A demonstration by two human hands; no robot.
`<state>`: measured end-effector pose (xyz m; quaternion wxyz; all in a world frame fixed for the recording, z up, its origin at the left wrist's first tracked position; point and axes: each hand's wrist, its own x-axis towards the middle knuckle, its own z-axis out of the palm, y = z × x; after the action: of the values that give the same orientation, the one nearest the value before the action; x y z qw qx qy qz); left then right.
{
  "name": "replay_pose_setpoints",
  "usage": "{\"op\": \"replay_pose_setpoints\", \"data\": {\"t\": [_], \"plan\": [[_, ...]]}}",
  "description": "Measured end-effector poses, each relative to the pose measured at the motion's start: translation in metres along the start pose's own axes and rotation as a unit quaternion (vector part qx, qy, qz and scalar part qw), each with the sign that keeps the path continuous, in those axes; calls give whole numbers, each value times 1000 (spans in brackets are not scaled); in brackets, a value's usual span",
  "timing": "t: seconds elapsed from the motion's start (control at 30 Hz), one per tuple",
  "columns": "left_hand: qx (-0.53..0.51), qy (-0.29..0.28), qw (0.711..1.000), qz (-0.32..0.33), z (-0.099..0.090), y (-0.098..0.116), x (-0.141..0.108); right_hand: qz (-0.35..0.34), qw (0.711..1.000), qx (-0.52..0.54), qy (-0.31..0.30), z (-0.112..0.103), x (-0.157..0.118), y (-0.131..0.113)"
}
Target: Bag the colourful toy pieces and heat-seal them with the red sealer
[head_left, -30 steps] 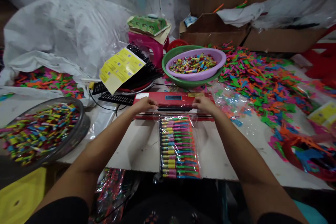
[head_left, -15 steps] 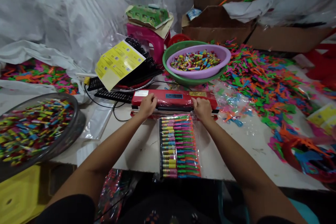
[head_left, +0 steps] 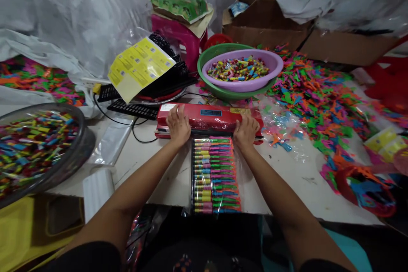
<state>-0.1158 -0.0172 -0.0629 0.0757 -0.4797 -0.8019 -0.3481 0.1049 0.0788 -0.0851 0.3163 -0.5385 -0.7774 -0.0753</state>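
A red bag sealer (head_left: pixel 219 125) lies across the middle of the table. On the left part of its lid rests my left hand (head_left: pixel 179 126), fingers laid flat and a little spread. My right hand (head_left: pixel 246 129) presses on the right part the same way, fingers also stretched out. Between my forearms lies a clear plastic bag (head_left: pixel 216 176), filled with a row of small colourful tubes joined to bright plastic pieces. Its far end reaches the sealer's front edge; whether it is between the jaws is hidden. The near end hangs slightly over the table edge.
At left stands a grey basin (head_left: pixel 87 144) of small coloured tubes, near flat clear bags (head_left: pixel 111 142). Behind the sealer, a purple basin (head_left: pixel 277 66) sits in a green one (head_left: pixel 200 66). Loose plastic pieces (head_left: pixel 315 89) heap at right. Yellow label sheets (head_left: pixel 140 66) lie back left.
Both hands have gone from curled fingers at the sealer's front to flat fingers on its lid. The sealer's lid appears lower at the front. The camera view has shifted slightly.
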Motion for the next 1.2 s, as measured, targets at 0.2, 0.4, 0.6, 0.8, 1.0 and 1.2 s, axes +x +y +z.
{"op": "replay_pose_setpoints", "data": {"t": [0.2,0.4,0.6,0.8,1.0,1.2], "plan": [[23,-65,998,11,-3,3,0,-14,1000,-14,-16,-2,1,0],[9,-94,996,2,-1,2,4,-17,999,-16,-30,-4,1,-1],[0,-92,996,2,0,2,4,-12,999,-16,-46,-5,2,-3],[3,-86,996,1,-1,3,4,-8,999,-14,-50,-4,3,-3],[17,-88,996,5,-1,4,3,-17,999,-12,-38,-4,3,-4],[44,-72,996,18,2,1,3,-19,999,26,-38,-1,3,-2]]}}
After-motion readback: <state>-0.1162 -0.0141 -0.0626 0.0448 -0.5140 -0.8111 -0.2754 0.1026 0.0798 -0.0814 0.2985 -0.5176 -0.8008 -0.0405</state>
